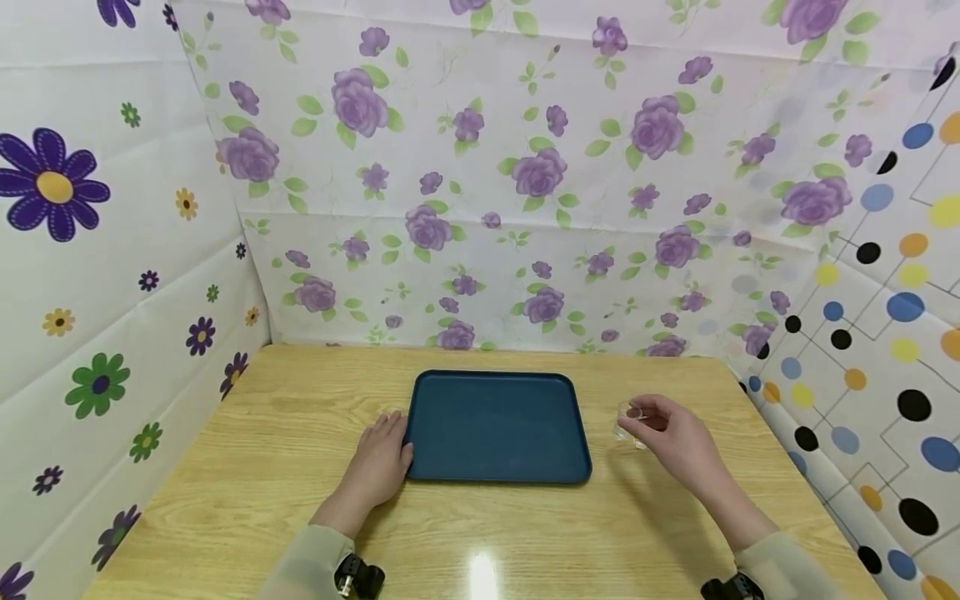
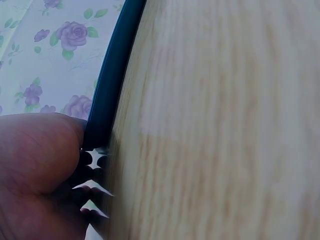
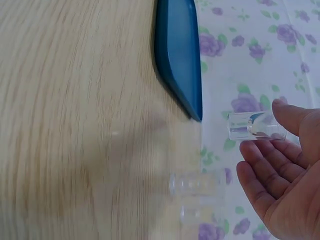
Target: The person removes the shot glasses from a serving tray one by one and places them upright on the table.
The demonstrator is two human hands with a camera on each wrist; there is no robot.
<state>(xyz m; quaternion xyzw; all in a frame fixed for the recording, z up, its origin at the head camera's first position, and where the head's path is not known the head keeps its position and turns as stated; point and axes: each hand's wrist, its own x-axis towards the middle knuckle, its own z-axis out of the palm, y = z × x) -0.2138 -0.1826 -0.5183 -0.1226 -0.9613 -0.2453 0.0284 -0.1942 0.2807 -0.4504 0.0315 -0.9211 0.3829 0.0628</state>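
Note:
My right hand [image 1: 675, 437] pinches a small clear shot glass [image 3: 250, 126] near its top, between thumb and fingers. In the right wrist view the glass is upright and seems lifted off the table. Lower in that view, two similar clear glasses [image 3: 197, 183] stand on the table, faint and partly overlapping the backdrop. My left hand [image 1: 378, 458] lies beside the left side of a dark blue tray [image 1: 498, 429], fingers extended, thumb against the rim. The left wrist view shows the left thumb [image 2: 37, 150] by the tray's edge; the other fingers are hidden there.
The wooden table [image 1: 300, 400] carries the tray near its middle, with nothing seen on it. Floral cloth [image 1: 487, 167] hangs behind the table. More patterned cloth closes off the left and right sides.

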